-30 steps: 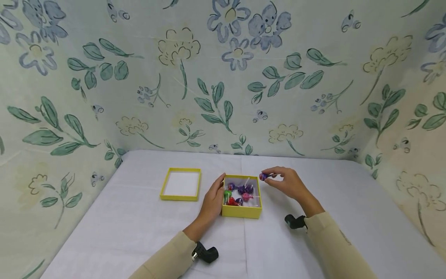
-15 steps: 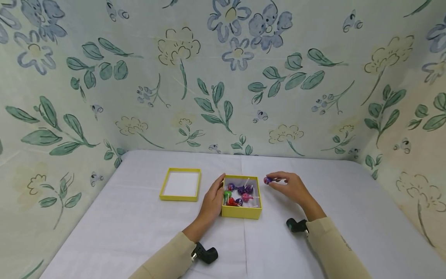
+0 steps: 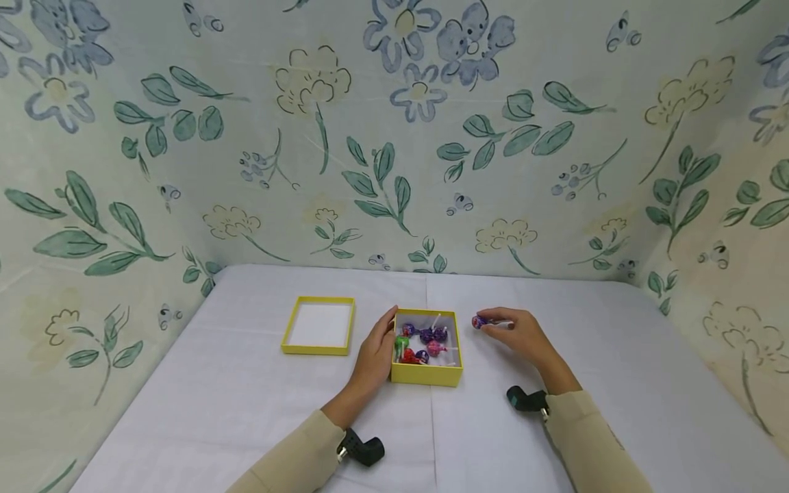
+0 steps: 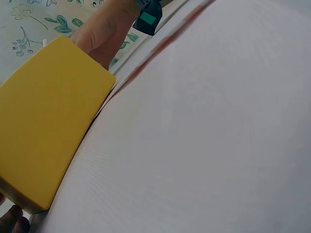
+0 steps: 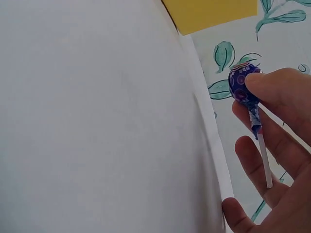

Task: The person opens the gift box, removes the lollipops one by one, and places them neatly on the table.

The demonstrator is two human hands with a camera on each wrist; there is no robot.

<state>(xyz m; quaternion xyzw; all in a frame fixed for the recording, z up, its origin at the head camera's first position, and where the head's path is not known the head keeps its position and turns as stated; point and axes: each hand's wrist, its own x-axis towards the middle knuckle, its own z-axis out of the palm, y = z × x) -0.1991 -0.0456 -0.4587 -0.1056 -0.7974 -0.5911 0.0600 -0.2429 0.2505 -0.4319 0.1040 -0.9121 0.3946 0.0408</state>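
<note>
- The right hand [image 3: 522,332] pinched a purple-wrapped lollipop [image 5: 237,88] between thumb and fingers, closed only as far as the candy's width; the other fingers were spread and loosely bent.
- The thumb lay on the round head, and the white stick ran back toward the palm, uncrossed by the thumb. A light, steady pinch there probably suited the hard ball, since squeezing its curve could have made it slip or turn.
- The lollipop was to the right of the yellow box [image 3: 427,374], apart from it; its height over the white cloth [image 3: 246,404] could not be told.
- Keeping that wrist level seemed wise, so that the stick would not catch on the rim or the cloth.
- The left hand [image 3: 372,356] lay along the box's left wall, fingers extended, gripping nothing that could be made out. Gentle sideways contact looked sufficient; a harder push might have slid the box.
- Inside the box lay more lollipops: purple ones [image 3: 427,335], a green one [image 3: 402,341], a pink one [image 3: 435,348] and a red one [image 3: 409,356].
- Farther left, the yellow-rimmed lid [image 3: 315,350] lay hollow side up, well clear of the right hand.
</note>
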